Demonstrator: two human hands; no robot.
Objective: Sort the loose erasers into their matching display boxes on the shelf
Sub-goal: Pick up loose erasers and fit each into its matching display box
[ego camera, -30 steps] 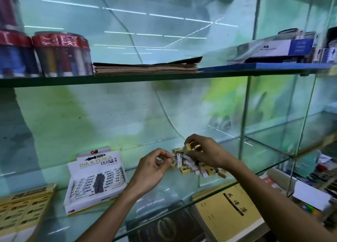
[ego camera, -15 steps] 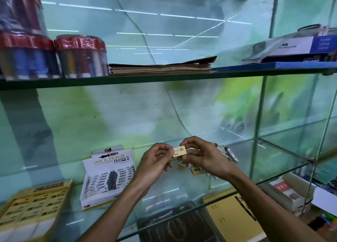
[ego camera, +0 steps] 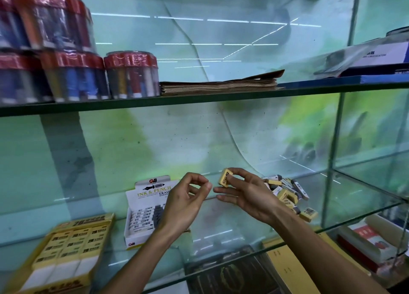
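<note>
The right hand (ego camera: 247, 194) pinches one yellow eraser (ego camera: 226, 177) between thumb and forefinger, held up off the glass shelf (ego camera: 221, 234) with its printed face turned toward the camera. The left hand (ego camera: 183, 203) hangs just beside it, fingers curled and loosely together, holding nothing, as far as the blurred fingertips allow one to say.

Behind and to the right of the right hand lies the pile of loose erasers (ego camera: 287, 194), yellow ones mixed with white-sleeved ones. Directly behind the left hand stands the white ink-and-pencil eraser box (ego camera: 146, 207), partly hidden by the wrist. Well to the left of both hands sits the yellow display box (ego camera: 66, 247), its rows matching the colour of the held eraser.

To do this step well, read the print first, then carry the eraser leftward, past the white box, to the yellow one. Lay it flat with its label aligned to its neighbours, and press lightly so the row stays level. Passing it to the left hand would likely shorten the reach.

The shelf is clear glass, so books below show through and edges are hard to judge. An upper shelf (ego camera: 199, 98) carries red-lidded tubs (ego camera: 130, 74) and a stack of brown paper (ego camera: 219, 85); the back wall is pale green.
</note>
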